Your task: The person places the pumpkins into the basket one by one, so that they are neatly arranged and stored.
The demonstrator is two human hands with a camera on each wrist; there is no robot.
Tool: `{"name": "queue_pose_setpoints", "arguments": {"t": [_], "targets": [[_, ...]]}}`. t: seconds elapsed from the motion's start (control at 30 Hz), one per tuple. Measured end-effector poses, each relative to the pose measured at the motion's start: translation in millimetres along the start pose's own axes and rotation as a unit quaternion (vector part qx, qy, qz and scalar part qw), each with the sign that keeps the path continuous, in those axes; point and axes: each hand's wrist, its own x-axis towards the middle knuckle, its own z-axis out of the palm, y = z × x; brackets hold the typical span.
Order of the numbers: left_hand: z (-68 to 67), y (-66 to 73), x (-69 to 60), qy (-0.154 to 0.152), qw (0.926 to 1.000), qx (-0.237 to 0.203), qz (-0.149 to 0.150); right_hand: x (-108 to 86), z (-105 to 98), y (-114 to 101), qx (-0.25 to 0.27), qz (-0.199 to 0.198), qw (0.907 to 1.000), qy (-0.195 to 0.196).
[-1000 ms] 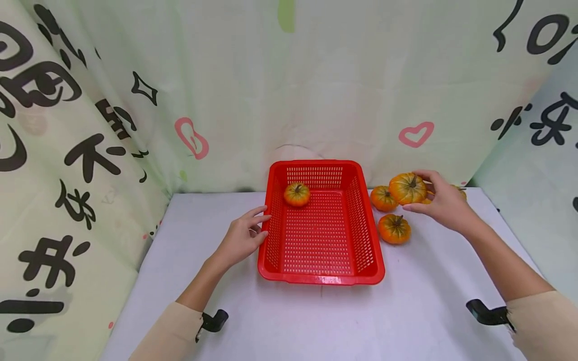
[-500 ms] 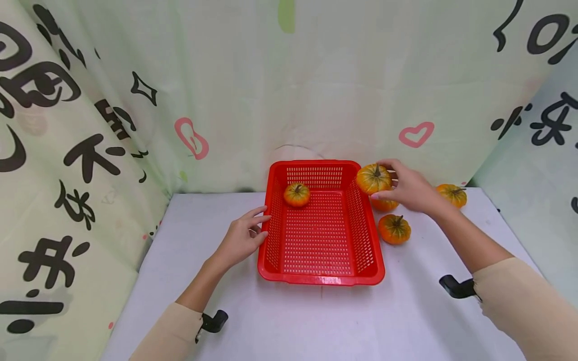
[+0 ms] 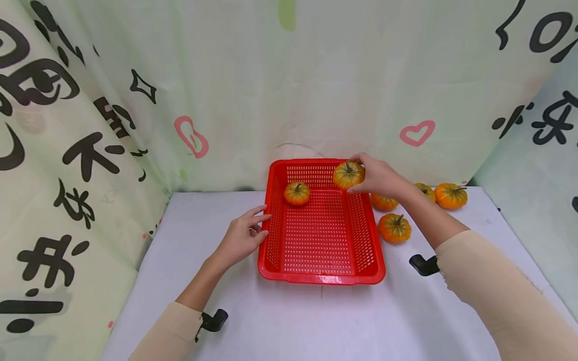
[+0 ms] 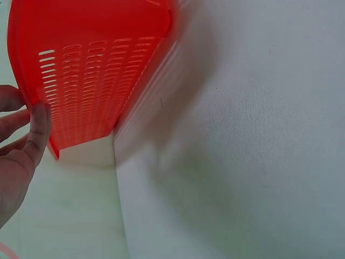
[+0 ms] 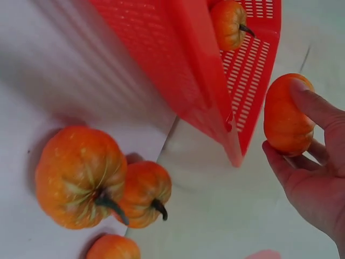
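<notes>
In the head view a red plastic basket (image 3: pixel 316 235) with perforated walls stands on the table. A small orange pumpkin (image 3: pixel 297 194) sits inside, near its far left corner. My right hand (image 3: pixel 378 176) holds another pumpkin (image 3: pixel 348 174) above the basket's far right part. The right wrist view shows this held pumpkin (image 5: pixel 288 116) between thumb and fingers, apart from the rim. At the basket's left rim is my left hand (image 3: pixel 241 239). The left wrist view has its thumb (image 4: pixel 39 132) against the outer wall and the other fingers at the rim edge.
Right of the basket, a pumpkin (image 3: pixel 395 228) rests on the white table (image 3: pixel 316 321). Behind it another pumpkin (image 3: pixel 384 202) is partly covered by my right hand. Two more, a yellowish pumpkin (image 3: pixel 425 191) and an orange pumpkin (image 3: pixel 450 196), lie farther right. A printed curtain (image 3: pixel 316 90) hangs behind.
My right hand has carried its pumpkin leftward, from above the pumpkins on the right to over the basket's far right part. The left hand and the basket have stayed in place.
</notes>
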Motion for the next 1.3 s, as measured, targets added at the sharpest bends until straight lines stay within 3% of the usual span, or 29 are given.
{"name": "queue_pose_setpoints", "arguments": {"t": [0.3, 0.57, 0.77, 1.0, 1.3], "targets": [[-0.6, -0.7, -0.5, 0.003, 1.0, 0.002, -0.006, 30.7, 12.4, -23.4, -0.005, 0.017, 0.9997, -0.017], [-0.6, -0.6, -1.1, 0.004, 1.0, 0.001, -0.009, 49.9, 30.0, -32.4, 0.012, 0.049, 0.9987, -0.004], [-0.1, 0.8, -0.9, 0.005, 1.0, 0.002, -0.004, 55.6, 46.1, -28.8, 0.035, 0.103, 0.994, -0.003], [-0.2, 2.3, -1.7, 0.007, 1.0, 0.003, -0.006, 57.5, 58.8, -17.8, 0.039, 0.122, 0.9915, 0.017], [1.0, 2.1, -1.4, 0.007, 0.9999, 0.008, -0.007, 64.0, 77.5, -1.8, 0.084, 0.162, 0.9831, 0.015]]}}
